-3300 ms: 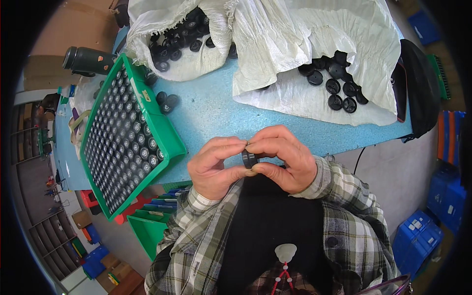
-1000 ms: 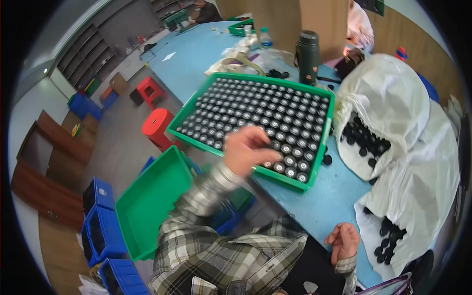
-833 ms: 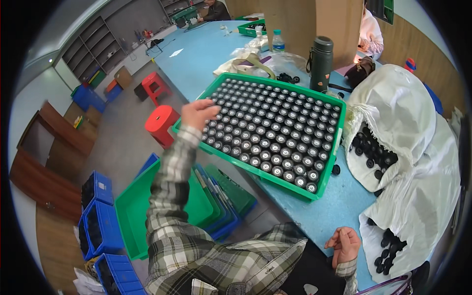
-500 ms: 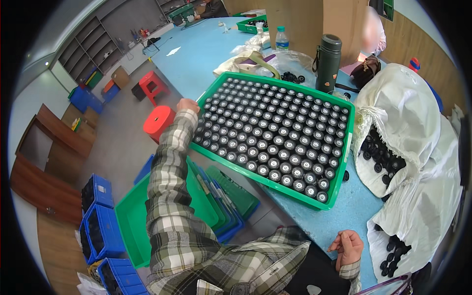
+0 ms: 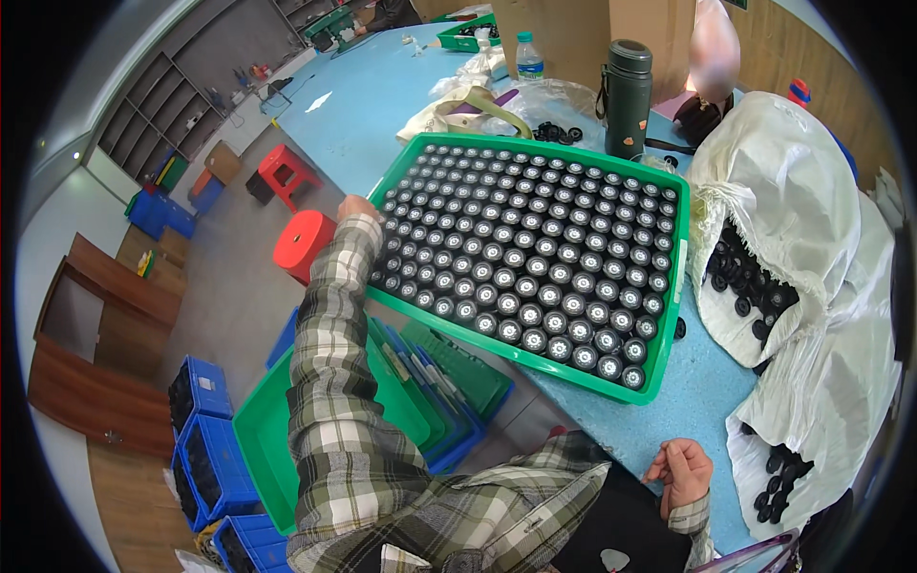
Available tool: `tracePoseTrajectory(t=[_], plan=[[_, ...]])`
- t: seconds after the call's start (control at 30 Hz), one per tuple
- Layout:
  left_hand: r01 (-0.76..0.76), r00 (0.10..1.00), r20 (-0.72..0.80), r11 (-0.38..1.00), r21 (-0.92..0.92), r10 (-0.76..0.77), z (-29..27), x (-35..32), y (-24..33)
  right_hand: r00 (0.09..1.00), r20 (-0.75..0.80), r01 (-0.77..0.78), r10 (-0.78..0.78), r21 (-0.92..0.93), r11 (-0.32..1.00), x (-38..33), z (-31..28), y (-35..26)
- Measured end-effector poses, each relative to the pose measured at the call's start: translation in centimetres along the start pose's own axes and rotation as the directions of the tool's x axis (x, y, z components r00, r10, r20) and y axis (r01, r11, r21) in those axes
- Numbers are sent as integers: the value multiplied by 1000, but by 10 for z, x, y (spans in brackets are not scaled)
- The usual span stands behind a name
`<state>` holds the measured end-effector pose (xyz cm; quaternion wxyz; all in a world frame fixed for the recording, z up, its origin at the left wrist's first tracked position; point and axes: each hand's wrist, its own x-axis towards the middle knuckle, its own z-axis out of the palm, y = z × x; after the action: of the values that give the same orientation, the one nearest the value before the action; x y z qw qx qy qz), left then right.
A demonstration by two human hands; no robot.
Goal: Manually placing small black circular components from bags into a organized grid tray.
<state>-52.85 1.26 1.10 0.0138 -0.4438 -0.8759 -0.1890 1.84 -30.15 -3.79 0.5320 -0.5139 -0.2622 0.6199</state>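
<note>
A green plastic tray lies tilted across the blue table's near edge, filled with rows of small black wheel-like round parts with silvery centres. My left hand is closed at the tray's left rim, its fingertips partly hidden by the rim. At the table's front edge, lower right, my right hand rests with fingers curled and the thumb against them; I see nothing in it.
White woven sacks spill black round parts at right. A dark green flask and a water bottle stand behind the tray. Below left are an empty green bin, blue crates and a red stool. Another person sits at the far right.
The whole view has shifted slightly. Both hands keep their places, the left at the tray's rim and the right at the table edge.
</note>
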Motion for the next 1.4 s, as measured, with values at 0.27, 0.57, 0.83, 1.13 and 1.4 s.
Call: tracePoseTrajectory(t=[0.27,0.57,0.83,1.13,1.4], plan=[[-166,984,-43,981,105,171,1,-1,-3,1000,0,-11,11,5,1000,5,-1,2],[-68,997,-51,993,-96,63,6,8,-20,1000,17,-6,6,-10,1000,1,-6,6],[-202,979,2,964,173,205,-9,-8,10,997,-24,74,-77,-84,994,-17,-28,-1],[-292,508,280,468,-834,815,-66,-189,223,977,26,210,-210,15,978,-25,-54,-14],[-697,-111,400,215,-684,910,24,-363,367,916,-115,371,-385,-131,920,-62,-99,-16]])
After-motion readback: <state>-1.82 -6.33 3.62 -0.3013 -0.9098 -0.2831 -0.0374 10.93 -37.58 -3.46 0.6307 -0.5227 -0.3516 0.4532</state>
